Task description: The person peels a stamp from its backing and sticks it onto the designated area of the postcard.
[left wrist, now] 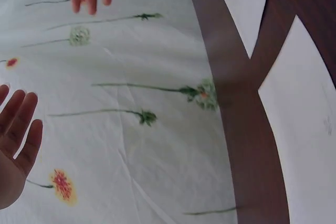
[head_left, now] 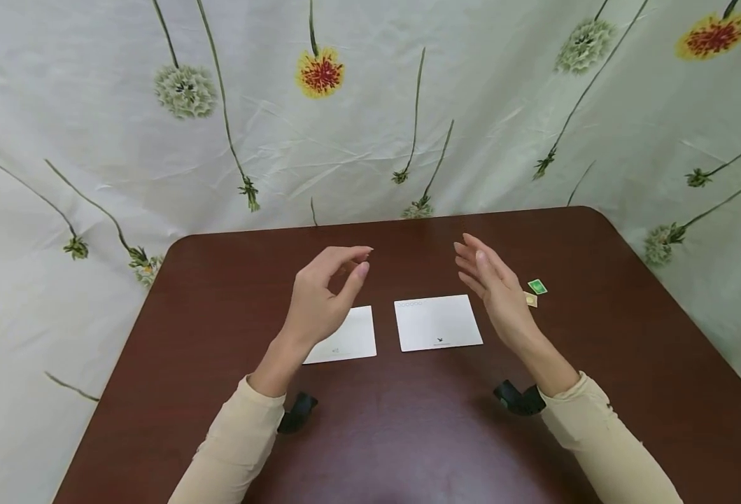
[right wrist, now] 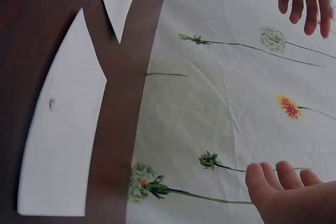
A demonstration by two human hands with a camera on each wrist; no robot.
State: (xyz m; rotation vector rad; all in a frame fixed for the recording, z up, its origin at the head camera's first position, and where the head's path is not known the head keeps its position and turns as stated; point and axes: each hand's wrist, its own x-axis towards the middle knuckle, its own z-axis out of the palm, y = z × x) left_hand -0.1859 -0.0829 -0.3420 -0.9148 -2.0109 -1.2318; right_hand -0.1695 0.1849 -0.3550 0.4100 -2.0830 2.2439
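Both bare hands are raised over the table with nothing in them. My left hand (head_left: 320, 297) has relaxed, gently bent fingers, thumb apart from them, and overlaps the left white postal card or envelope (head_left: 354, 339) in the head view. My right hand (head_left: 499, 294) is held palm inward with fingers extended, just right of the second white card or envelope (head_left: 439, 323). That one has a faint row of marks at its top left and a small dark print at its lower edge. Beside the right hand lie a green stamp-like piece (head_left: 537, 286) and a yellowish one (head_left: 531, 299), partly hidden.
The dark reddish-brown table (head_left: 370, 420) has rounded far corners. Behind it hangs a pale cloth (head_left: 357, 154) printed with flowers. Black straps (head_left: 521, 399) show at both wrists, below cream sleeves (head_left: 603, 434).
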